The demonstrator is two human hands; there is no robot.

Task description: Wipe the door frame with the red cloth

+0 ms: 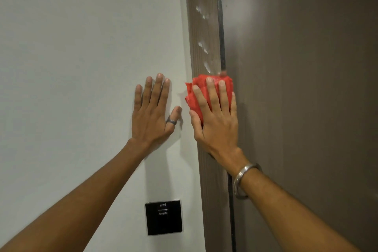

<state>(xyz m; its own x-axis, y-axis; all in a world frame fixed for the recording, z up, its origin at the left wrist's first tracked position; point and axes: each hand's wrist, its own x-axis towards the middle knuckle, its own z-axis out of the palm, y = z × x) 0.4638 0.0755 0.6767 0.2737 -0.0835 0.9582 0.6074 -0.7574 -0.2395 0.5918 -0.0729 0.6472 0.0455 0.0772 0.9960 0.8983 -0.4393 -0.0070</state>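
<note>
A brown wood-grain door frame (201,32) runs top to bottom between the white wall and the door. White smears dot it above the cloth. My right hand (216,120) presses a bunched red cloth (201,90) flat against the frame, fingers spread over it, a metal bangle on the wrist. My left hand (152,114) lies flat on the white wall just left of the frame, fingers apart, a ring on the thumb, holding nothing.
A brown door (306,88) fills the right side, with a dark gap strip (222,26) between it and the frame. A black square wall panel (164,217) sits low on the white wall (81,47), below my left forearm.
</note>
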